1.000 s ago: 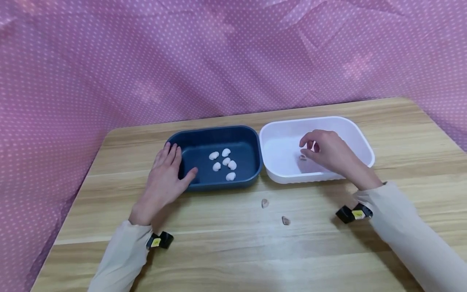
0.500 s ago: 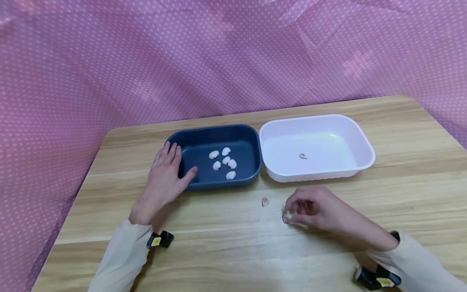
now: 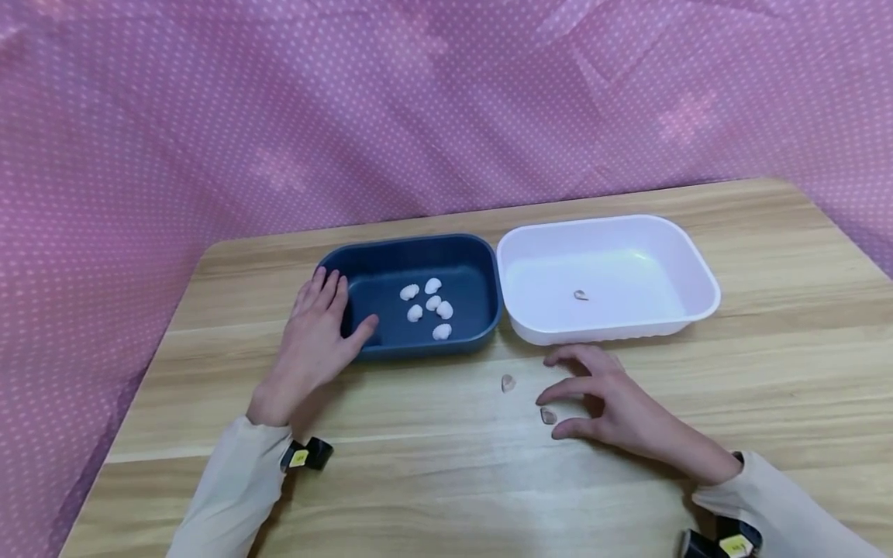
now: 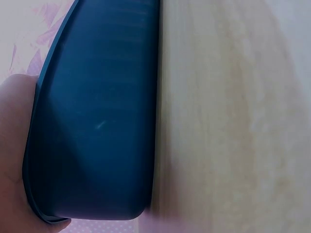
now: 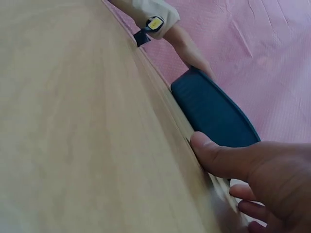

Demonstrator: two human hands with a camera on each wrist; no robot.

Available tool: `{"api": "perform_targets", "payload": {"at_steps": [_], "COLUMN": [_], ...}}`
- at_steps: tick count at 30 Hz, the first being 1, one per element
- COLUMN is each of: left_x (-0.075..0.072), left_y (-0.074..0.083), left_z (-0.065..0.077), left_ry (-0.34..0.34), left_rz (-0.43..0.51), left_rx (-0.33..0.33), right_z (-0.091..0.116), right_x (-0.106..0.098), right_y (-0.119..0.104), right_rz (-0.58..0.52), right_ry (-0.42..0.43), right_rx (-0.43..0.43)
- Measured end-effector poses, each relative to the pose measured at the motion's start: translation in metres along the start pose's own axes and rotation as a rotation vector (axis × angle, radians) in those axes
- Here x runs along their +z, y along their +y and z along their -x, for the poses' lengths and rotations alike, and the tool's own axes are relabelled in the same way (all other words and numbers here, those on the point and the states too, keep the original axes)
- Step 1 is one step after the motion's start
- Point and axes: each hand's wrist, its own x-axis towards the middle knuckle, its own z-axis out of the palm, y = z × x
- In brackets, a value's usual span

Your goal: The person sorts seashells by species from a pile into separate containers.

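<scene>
In the head view my left hand (image 3: 310,345) rests on the left end of a dark blue tray (image 3: 412,353), thumb over the near rim and fingers along the left side. Several white seashells (image 3: 442,332) lie in that tray. My right hand (image 3: 614,407) is low over the table, thumb and fingers parted on either side of a small brownish shell (image 3: 548,416), gripping nothing. Another brownish shell (image 3: 508,383) lies a little farther left. The right wrist view shows the right thumb (image 5: 218,158) apart from the other fingers; the shell cannot be made out there.
A white tray (image 3: 607,335) stands right against the blue one, with one small brownish shell (image 3: 580,295) on its floor. Both trays are on a wood-grain table (image 3: 418,480). A pink dotted cloth (image 3: 446,108) hangs behind.
My right hand has come from over the white tray down to the brownish shell on the table, and its fingers have spread wider. The left hand has stayed on the blue tray.
</scene>
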Motion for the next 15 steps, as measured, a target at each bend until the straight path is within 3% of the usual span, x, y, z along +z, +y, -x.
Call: {"api": "perform_targets", "payload": {"at_steps": [9,15], "left_x": [-0.0027,-0.0021], "left_y": [0.0001,0.0000], "left_z": [-0.0001,-0.0006], "left_ry": [-0.012,-0.013], "left_rz": [0.002,0.001], "left_rx": [-0.004,0.003], "right_z": [-0.0019,-0.0023], "right_x": [-0.0005,0.0011], "right_y": [0.0014,0.0008], "right_rz": [-0.024,0.006], "right_ry": [-0.012,-0.001], "right_rx": [0.016,-0.075]}}
